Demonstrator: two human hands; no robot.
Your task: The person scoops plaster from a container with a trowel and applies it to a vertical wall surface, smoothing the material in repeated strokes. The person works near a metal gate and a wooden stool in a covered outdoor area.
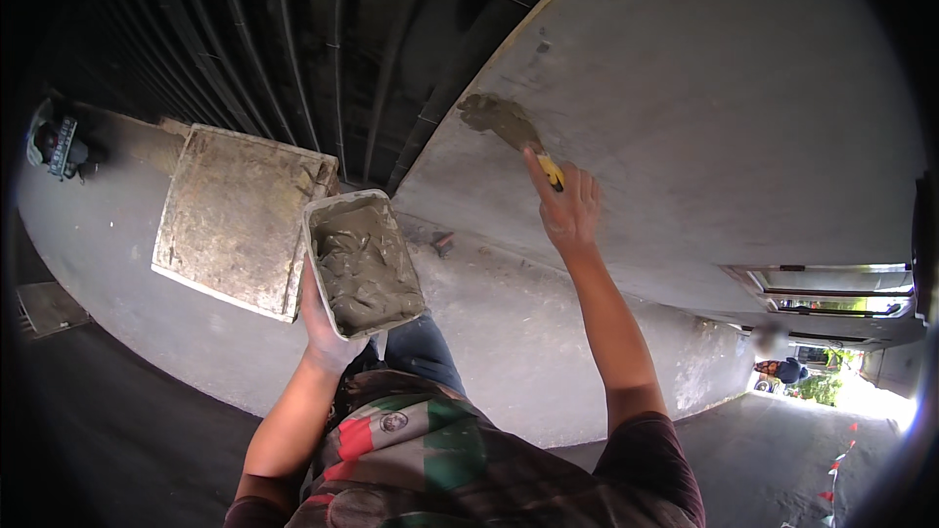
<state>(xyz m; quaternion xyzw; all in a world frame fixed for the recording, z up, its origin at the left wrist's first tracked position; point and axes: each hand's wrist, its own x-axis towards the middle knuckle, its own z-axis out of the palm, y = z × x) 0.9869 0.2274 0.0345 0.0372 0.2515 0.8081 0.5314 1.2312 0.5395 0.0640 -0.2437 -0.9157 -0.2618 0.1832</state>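
Grey-brown wet mortar point(499, 117) covers one patch of the flat grey wall point(724, 108); much around it looks uncoated. The left hand's point(328, 340) fingers grasp the well-filled white rectangular tub point(342, 198); the right hand's point(572, 213) clasp the yellow-and-black tool handle point(551, 172) just below the patch, slanting lengthwise up and left.

Grey paste point(367, 259): wet, thick and lumpy, a bit shiny
Tub point(342, 199): looks like plastic, pale, with smeary edges
Tool handle point(551, 172): smooth, looks like plastic
Wall point(724, 117): matt, mostly smooth, like dry cement
Patch point(501, 117): damp and rough
Board point(240, 220): looks like wood, scuffed and stained
Bars point(293, 59): look like metal, dull shine
Shirt point(450, 445): soft cloth, not shiny
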